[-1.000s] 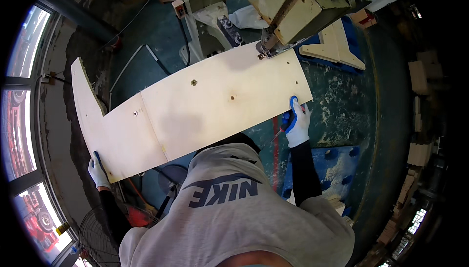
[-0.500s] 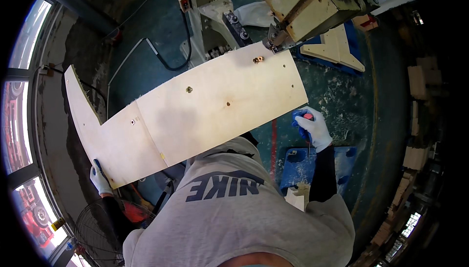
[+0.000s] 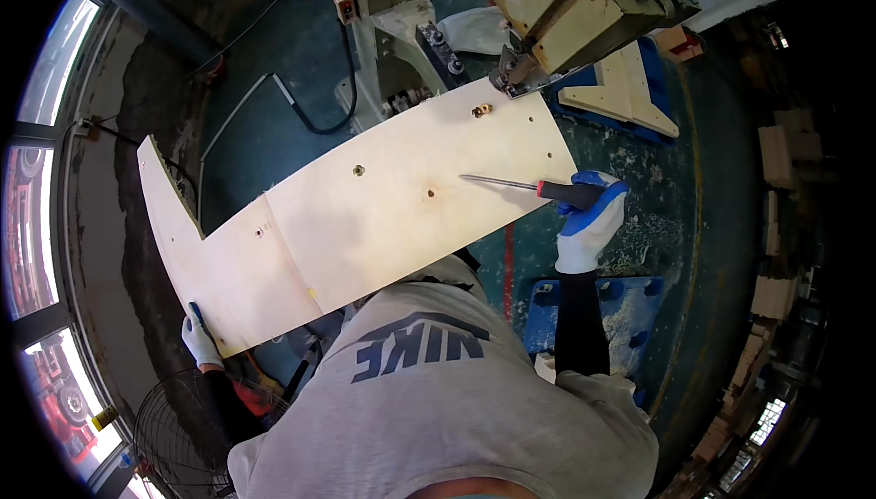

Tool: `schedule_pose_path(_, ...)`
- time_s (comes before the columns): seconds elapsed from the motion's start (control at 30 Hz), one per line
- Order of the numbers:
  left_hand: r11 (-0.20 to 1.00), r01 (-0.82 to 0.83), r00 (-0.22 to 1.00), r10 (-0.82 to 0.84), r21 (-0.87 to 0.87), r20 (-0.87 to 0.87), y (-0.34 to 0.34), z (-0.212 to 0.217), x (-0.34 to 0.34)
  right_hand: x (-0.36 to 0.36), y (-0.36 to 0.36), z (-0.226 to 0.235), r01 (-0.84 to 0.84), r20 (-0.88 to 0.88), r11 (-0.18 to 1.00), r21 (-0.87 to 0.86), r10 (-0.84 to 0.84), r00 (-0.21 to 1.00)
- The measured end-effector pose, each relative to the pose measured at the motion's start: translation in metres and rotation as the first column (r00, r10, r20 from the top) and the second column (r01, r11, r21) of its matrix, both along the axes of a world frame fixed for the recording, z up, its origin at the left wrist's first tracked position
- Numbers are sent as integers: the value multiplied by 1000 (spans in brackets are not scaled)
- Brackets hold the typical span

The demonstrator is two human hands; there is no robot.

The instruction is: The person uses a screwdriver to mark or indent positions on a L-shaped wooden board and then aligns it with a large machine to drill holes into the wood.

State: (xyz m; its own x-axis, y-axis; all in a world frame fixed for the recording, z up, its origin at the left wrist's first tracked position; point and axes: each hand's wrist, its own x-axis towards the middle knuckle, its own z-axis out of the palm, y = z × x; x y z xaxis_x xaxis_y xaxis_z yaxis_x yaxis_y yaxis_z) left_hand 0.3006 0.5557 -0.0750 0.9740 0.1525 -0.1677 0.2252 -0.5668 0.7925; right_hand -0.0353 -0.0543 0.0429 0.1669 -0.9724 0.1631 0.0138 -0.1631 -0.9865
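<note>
The head view comes from the left of two wide fisheye cameras worn side by side on the person's head. It faces steeply down, upright and unmirrored: the grey sweatshirt (image 3: 429, 408) looms large at the lower middle, close to the lens. Beyond it the plywood panel (image 3: 333, 225) spans the centre, with the left hand (image 3: 200, 339) and right hand (image 3: 593, 223) both inside the field. The green floor (image 3: 652, 193) lies farther below. Toward the left rim the window (image 3: 32, 216) bends, and black surrounds the rounded picture.
</note>
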Motion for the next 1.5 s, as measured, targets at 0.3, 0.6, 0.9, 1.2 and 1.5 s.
schedule_pose_path(0.3,1000,1,1000,-1,13,12,-5,-3,-11,-15,10,-14,117,-14,992,50,-117,993)
schedule_pose_path(0.6,993,17,1000,-20,121,20,-10,-1,-12,-6,35,-28,-262,-484,860,-439,20,875)
schedule_pose_path(0.9,994,22,998,-29,106,64,-17,0,-11,8,55,-7,-166,-145,941,295,216,965)
schedule_pose_path(1.2,991,12,993,-27,136,113,-13,-13,-25,22,69,-15,-341,-75,824,452,416,906)
schedule_pose_path(1.5,995,-6,994,-5,98,108,-9,-17,-29,49,82,-20,-328,159,725,606,294,942)
